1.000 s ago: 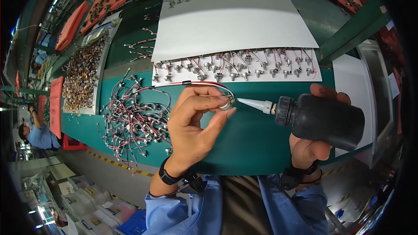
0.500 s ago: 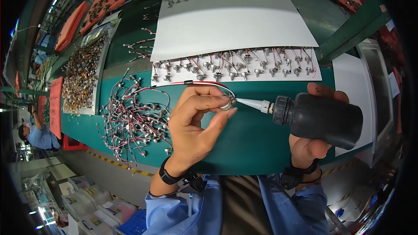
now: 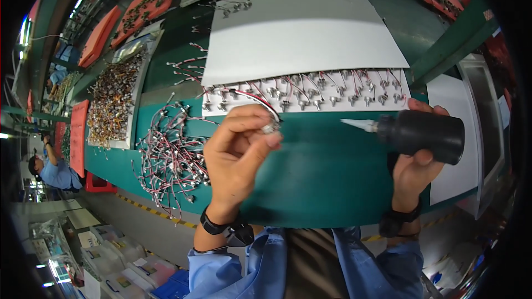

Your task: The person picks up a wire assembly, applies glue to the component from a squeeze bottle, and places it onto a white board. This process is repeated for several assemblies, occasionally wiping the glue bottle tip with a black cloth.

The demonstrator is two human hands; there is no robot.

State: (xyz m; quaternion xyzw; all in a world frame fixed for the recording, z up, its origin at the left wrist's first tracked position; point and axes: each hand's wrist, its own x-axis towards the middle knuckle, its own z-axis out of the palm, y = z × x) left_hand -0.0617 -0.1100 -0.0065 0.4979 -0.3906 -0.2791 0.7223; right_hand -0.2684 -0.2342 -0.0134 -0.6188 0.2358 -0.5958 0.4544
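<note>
- Left hand (image 3: 235, 158): thumb and fingertips closed in a pinch, and there's the small metal part (image 3: 270, 128) between them, up over the table.
- From that part a red, white and black lead (image 3: 256, 96) arcs up and away to the left, above the knuckles.
- Right hand (image 3: 415, 174): wrapped around a black bottle (image 3: 426, 134), fingertips over the top, thumb beneath, and the bottle is nearly on its side.
- Its pale nozzle (image 3: 359, 124) points left, toward the part but well apart from it; green table (image 3: 318, 188) shows in between.
- Dark bands on both wrists, blue sleeves (image 3: 213, 271) below.
- Just left of the left hand, a tangle (image 3: 172, 160) of metal parts on red, white and black leads, spread right on the table.
- Beyond the hands, a white sheet (image 3: 344, 108) carries rows of similar parts, leads trailing upward.
- A second sheet (image 3: 299, 33) lies over the far part of it, more leads poking out along its left side.
- Farther left, a tray (image 3: 138, 111) packed with small brownish and silver pieces, and red boards (image 3: 77, 138) past it.
- Over on the right, a green post (image 3: 454, 44) and more white sheet (image 3: 454, 127).
- Far left, a co-worker (image 3: 58, 171) in blue; lower left, clear bins (image 3: 124, 285).
</note>
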